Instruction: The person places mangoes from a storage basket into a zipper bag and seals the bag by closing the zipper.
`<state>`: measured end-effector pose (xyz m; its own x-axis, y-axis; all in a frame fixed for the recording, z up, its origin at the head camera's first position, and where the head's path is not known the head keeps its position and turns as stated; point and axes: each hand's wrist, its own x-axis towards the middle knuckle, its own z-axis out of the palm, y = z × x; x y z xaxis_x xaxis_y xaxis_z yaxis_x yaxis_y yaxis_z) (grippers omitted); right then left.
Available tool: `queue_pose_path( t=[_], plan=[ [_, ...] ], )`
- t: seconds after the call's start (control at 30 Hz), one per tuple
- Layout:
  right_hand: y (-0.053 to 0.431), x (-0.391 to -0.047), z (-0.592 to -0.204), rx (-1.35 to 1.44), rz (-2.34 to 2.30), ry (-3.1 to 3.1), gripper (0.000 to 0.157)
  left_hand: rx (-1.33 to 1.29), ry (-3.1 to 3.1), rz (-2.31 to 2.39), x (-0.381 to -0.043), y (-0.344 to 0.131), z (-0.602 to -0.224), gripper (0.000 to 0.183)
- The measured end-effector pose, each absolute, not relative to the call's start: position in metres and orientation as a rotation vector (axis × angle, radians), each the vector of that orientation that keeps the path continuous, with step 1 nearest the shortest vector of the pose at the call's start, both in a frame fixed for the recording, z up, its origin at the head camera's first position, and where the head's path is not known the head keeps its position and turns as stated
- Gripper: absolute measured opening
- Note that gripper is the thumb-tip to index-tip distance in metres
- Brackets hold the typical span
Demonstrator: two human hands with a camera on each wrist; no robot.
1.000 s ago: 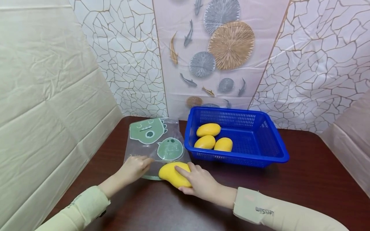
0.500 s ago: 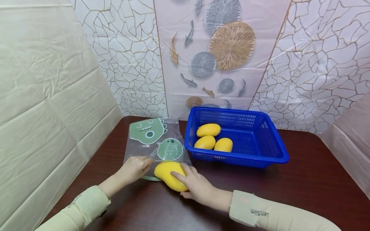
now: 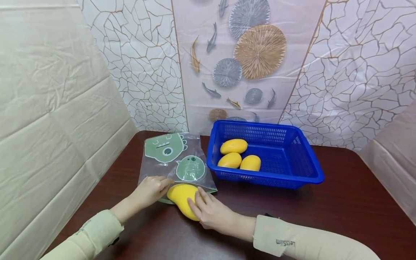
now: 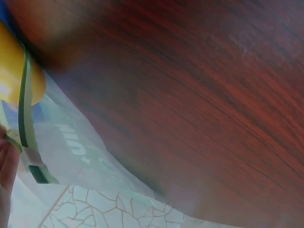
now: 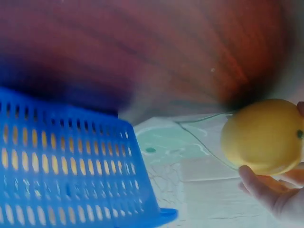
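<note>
A clear plastic zip bag (image 3: 190,168) with green cartoon prints lies flat on the table, its mouth toward me. My left hand (image 3: 152,189) pinches the lip of that mouth; the left wrist view shows the fingers (image 4: 7,159) at the green-edged strip. My right hand (image 3: 214,213) holds a yellow mango (image 3: 182,198) by its near right end, fingers and thumb curled on it. The mango's narrower end is at the bag's mouth, and in the left wrist view the mango (image 4: 37,85) shows through the clear film behind the strip.
A blue plastic basket (image 3: 276,177) with slotted walls stands right of the bag. Three more mangoes (image 3: 234,146) sit in its left part. Dark wood table (image 3: 325,216) surrounds them, with patterned cloth (image 3: 149,72) hanging behind and at the sides.
My right hand has carried the mango leftward into the bag's mouth area, and its fingers have shifted back toward the mango's near end. My left hand and the basket have stayed put.
</note>
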<state>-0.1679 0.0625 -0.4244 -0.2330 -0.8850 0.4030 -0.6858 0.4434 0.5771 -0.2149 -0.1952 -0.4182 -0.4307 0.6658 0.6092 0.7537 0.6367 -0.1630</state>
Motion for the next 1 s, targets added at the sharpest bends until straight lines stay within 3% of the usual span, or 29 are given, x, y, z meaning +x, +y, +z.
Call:
queue_pose_path(
  t=[0.07,0.13,0.3,0.67,0.8,1.0],
  plan=[
    [0.06,-0.17,-0.427,1.324,-0.363,-1.871,0.03,-1.099,-2.221,-0.175,-0.215,-0.195,-0.418,0.024],
    [0.057,-0.171,-0.427,1.341,-0.35,-1.797,0.022,-1.097,-2.232,-0.174,-0.214,-0.195,-0.418,0.024],
    [0.052,-0.171,-0.425,1.366,-0.421,-1.715,0.037,-1.089,-2.24,-0.169,-0.213,-0.197,-0.418,0.023],
    [0.037,-0.169,-0.42,1.323,-0.511,-1.795,0.046,-1.064,-2.219,-0.18,-0.212,-0.193,-0.414,0.027],
    [0.033,-0.173,-0.425,1.299,-0.508,-1.784,0.047,-1.067,-2.2,-0.197,-0.211,-0.192,-0.413,0.029],
    [0.031,-0.176,-0.429,1.31,-0.513,-1.818,0.036,-1.063,-2.2,-0.207,-0.209,-0.193,-0.412,0.026]
  ],
)
